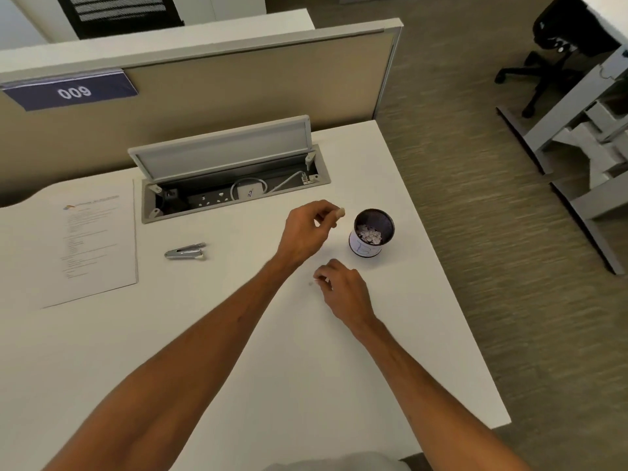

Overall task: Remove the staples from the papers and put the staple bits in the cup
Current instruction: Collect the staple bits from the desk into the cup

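Observation:
A black mesh cup [372, 232] with a white label stands on the white desk [272, 351], with pale bits inside it. My left hand [311, 229] hovers just left of the cup, thumb and forefinger pinched together on something too small to make out, presumably a staple bit. My right hand [343, 288] rests low on the desk in front of the cup, fingers curled, their tips touching the surface beside a tiny speck [310, 283]. The metal staple remover [186, 251] lies untouched to the left. The printed papers [85, 243] lie flat at the far left.
An open cable tray [234, 185] with its lid raised, sockets and a white cord sits behind the hands, in front of a beige partition [238, 79]. The desk's right edge runs close behind the cup. Beyond it are carpet, an office chair [560, 52] and another desk.

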Action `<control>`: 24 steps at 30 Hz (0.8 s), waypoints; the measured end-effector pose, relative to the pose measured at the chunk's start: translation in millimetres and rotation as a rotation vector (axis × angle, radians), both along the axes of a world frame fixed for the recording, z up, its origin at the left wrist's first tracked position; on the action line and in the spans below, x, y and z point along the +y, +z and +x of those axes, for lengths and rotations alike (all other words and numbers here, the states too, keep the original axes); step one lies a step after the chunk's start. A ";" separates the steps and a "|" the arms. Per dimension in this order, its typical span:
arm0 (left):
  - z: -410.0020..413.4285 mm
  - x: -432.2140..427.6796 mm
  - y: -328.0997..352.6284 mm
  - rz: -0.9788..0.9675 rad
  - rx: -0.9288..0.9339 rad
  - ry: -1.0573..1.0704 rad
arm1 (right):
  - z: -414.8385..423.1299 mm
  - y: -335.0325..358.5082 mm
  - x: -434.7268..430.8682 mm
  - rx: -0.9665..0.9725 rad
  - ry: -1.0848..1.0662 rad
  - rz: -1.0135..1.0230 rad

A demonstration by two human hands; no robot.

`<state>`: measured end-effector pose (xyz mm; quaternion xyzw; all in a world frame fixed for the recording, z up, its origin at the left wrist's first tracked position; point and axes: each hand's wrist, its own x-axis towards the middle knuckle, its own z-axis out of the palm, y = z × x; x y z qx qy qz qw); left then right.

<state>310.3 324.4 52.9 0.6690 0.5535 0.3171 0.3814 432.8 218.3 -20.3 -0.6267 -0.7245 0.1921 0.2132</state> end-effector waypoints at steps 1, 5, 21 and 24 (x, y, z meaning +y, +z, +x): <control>-10.6 -3.6 -3.5 -0.016 0.003 0.046 | -2.4 -2.3 3.6 -0.029 0.050 0.002; -52.6 -23.0 -24.5 -0.061 0.058 0.171 | -5.2 -16.8 15.7 -0.088 0.229 -0.009; -81.5 -84.1 -63.8 -0.034 0.323 0.103 | -6.0 -13.9 28.7 -0.199 0.385 0.030; -84.2 -86.6 -64.2 -0.043 0.320 0.108 | -6.6 -13.9 27.4 -0.210 0.378 0.002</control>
